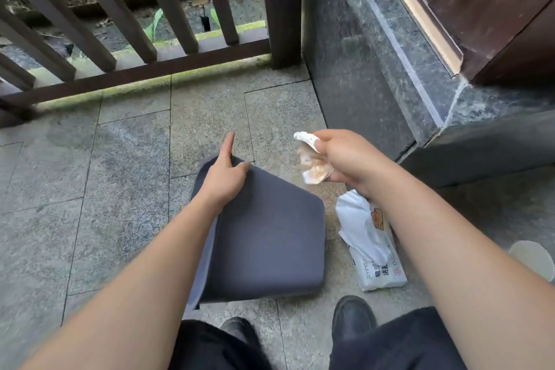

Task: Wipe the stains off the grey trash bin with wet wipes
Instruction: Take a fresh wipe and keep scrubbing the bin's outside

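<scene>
Below, head view: grey trash bin (264, 243) lies tipped on the paved floor (90, 189) between the person's two forearms, a broad flat face turned up toward the camera, mouth apparently toward the lower left (rim edge only partly seen, so orientation is a best reading). Its long axis runs approx. from upper left to lower right, i.e. slanting away from the feet toward the railing (135, 39). Left hand (225, 174) rests on the bin's far upper corner, index finger extended and pointing away, other fingers curled loosely over the edge; it steadies rather than grips. Right hand (345, 156) is held off the bin, up and to the right of that same corner, fingers pinching a crumpled wet wipe (313, 165) that shows brownish soiling on its lower part. Key relation: the upturned face lies down and to the left of the wipe, w/ the right hand nearer the bin's right-hand edge and the left hand already on it; a wiping stroke would likely need the right hand to come inward and down. No stains are discernible on the visible face at this res. Wipes pack (369, 249), white w/ print, lies on the floor just beside the bin's right side, under the right forearm. Pale cup rim (533, 261) at far right, well apart.
</scene>
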Demonstrator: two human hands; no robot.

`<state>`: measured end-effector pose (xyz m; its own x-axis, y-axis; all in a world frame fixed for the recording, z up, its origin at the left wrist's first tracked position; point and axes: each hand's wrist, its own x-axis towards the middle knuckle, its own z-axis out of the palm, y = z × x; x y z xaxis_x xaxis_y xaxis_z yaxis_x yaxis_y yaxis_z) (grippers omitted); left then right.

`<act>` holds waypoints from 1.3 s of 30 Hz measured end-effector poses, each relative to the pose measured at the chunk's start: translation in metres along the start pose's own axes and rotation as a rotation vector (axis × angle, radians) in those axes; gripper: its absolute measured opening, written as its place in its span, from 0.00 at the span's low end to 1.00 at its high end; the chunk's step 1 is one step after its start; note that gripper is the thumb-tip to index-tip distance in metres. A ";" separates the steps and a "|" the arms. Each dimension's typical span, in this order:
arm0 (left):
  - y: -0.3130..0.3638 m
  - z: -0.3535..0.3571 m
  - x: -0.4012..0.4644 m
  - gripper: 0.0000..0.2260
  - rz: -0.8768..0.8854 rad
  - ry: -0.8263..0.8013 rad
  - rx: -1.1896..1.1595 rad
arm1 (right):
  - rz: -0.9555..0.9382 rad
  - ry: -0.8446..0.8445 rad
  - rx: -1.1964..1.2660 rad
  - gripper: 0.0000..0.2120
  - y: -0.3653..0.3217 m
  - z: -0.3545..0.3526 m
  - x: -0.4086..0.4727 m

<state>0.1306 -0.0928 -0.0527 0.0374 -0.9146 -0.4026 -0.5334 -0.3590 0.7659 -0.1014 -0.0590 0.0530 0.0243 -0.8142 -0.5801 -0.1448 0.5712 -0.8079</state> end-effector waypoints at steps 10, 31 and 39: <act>0.021 0.008 0.021 0.20 -0.108 0.075 0.065 | 0.192 -0.058 0.528 0.15 0.005 -0.005 0.016; 0.044 -0.045 -0.025 0.35 0.213 -0.141 0.147 | -0.372 -0.168 -0.988 0.29 0.025 0.034 0.007; 0.033 -0.048 -0.025 0.21 0.093 0.093 0.213 | -0.089 -0.233 -1.125 0.24 0.026 0.030 0.010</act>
<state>0.1530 -0.0910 0.0066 0.0522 -0.9586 -0.2800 -0.7040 -0.2341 0.6704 -0.0748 -0.0491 0.0234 0.2441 -0.7408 -0.6258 -0.9309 0.0018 -0.3653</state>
